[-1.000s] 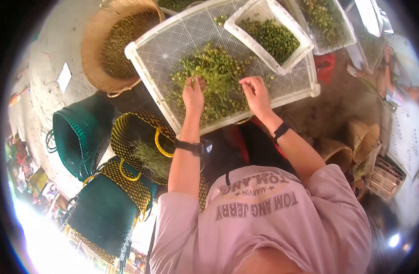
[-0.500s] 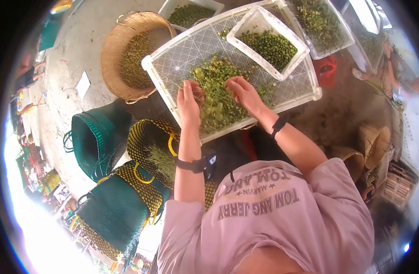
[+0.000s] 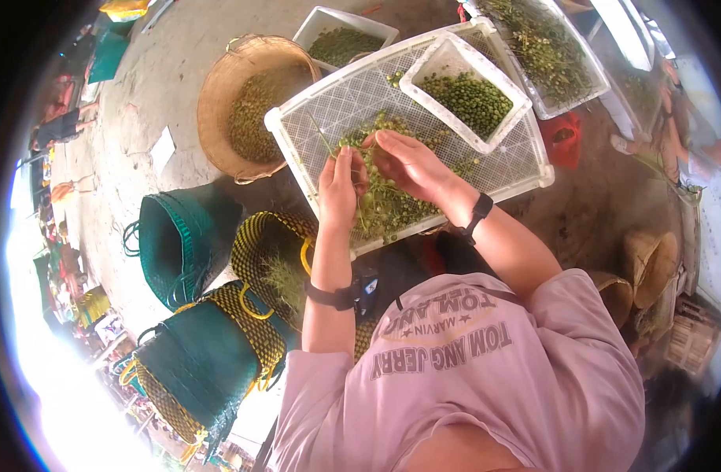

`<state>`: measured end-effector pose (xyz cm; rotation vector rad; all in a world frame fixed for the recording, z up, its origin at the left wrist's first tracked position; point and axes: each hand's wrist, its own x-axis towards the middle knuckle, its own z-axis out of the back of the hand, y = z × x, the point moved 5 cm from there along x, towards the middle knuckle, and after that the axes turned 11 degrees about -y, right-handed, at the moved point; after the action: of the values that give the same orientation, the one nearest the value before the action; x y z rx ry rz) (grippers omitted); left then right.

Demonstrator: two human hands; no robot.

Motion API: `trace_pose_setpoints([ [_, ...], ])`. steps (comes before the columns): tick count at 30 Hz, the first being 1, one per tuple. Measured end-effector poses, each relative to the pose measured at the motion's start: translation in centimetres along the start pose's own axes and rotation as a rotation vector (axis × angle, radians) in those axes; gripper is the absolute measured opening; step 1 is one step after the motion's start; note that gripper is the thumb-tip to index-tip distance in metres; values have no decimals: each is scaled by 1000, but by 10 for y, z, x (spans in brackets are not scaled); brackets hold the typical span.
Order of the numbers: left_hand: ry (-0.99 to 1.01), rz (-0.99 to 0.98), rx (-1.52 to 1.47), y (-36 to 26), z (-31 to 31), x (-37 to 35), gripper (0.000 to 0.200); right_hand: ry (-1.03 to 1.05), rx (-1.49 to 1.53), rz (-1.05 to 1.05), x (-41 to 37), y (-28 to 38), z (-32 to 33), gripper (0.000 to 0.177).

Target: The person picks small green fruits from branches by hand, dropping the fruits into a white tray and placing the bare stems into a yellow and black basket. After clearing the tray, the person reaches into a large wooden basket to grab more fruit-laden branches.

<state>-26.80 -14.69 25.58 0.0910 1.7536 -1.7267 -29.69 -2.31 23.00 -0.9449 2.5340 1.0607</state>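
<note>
My left hand (image 3: 341, 189) is closed around a thin green plant stem (image 3: 321, 132), whose end sticks up past the fingers. Close beside it, my right hand (image 3: 411, 164) has its fingers curled in a pinch near the top of the left fingers; what lies between them is hidden. Both hands are over a heap of green stems with small round fruits (image 3: 388, 211), spread on a white mesh tray (image 3: 309, 106). At the tray's far right corner stands a white box (image 3: 443, 118), partly filled with loose round green fruits (image 3: 478, 106).
A woven basket (image 3: 211, 118) of small fruits stands left of the tray. Beyond it is another white box (image 3: 385, 33) of green fruits. A crate of plants (image 3: 549, 55) sits at the far right. Green baskets (image 3: 152, 244) and a yellow-black basket (image 3: 246, 236) are at lower left.
My hands have come closer together, the right one moving left toward the left hand. A stem now stands up from the left fingers. The whole view has shifted slightly.
</note>
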Motion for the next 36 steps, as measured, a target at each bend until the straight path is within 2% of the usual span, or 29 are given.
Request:
trace_pose_setpoints([
  [2,-3,-11,29,3,3,3,28,-123,150,-105,-1,-1,8,26],
  [5,-108,30,-23,16,11,17,29,-154,294,-56,5,9,26,21],
  [7,-263,212,-274,27,19,24,28,-186,257,-56,-1,8,37,18],
  [9,-263,236,-320,25,22,28,26,-123,72,-70,-8,-1,46,17],
  [11,-246,289,-407,23,21,27,24,-63,40,-77,-11,-16,59,18],
  [13,-248,295,-411,24,21,30,24,-29,-156,-194,-14,-28,63,19],
  [15,-157,282,-551,22,14,32,19,-1,-231,-132,-17,-36,51,21],
  [17,-185,285,-514,18,5,27,19,-16,-185,-154,-25,-34,32,22],
  [22,-253,236,-467,19,3,30,18,-23,-160,-187,-23,-36,40,20],
  [24,-308,200,-425,20,7,32,19,-139,87,-140,-28,-25,45,15],
  [27,-336,218,-405,14,7,29,20,-48,172,-166,-23,-25,56,12],
  [30,-228,235,-424,9,-2,24,21,45,1,-138,-18,-25,49,13],
  [36,-249,190,-359,15,-8,17,24,26,-107,-62,-19,-20,26,17],
])
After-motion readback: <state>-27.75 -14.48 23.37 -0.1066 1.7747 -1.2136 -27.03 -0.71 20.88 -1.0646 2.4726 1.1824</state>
